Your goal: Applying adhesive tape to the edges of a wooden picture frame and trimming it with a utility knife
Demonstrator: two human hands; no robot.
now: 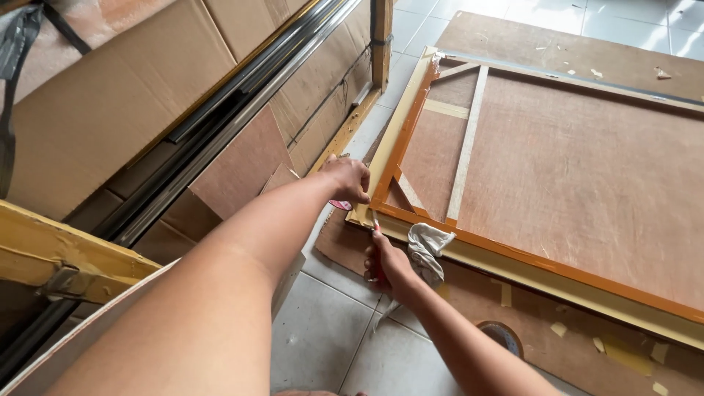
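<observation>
A large wooden frame point(396, 125) with an orange inner band and a brown plywood back lies flat on the floor. My left hand point(348, 178) rests on the frame's near corner, fingers curled over a small pinkish object I cannot make out. My right hand point(386, 262) sits just below that corner, shut on a thin red-handled tool point(375, 224) whose tip points up at the corner. A crumpled white cloth point(429, 249) lies against my right hand on the frame's edge.
Cardboard sheets point(110, 95) and long metal rails point(242, 103) lean at the left. A yellow wooden beam point(44, 249) is at lower left. A tape roll point(502, 336) and paper scraps lie on a plywood sheet point(557, 345) beside the white tile floor point(323, 330).
</observation>
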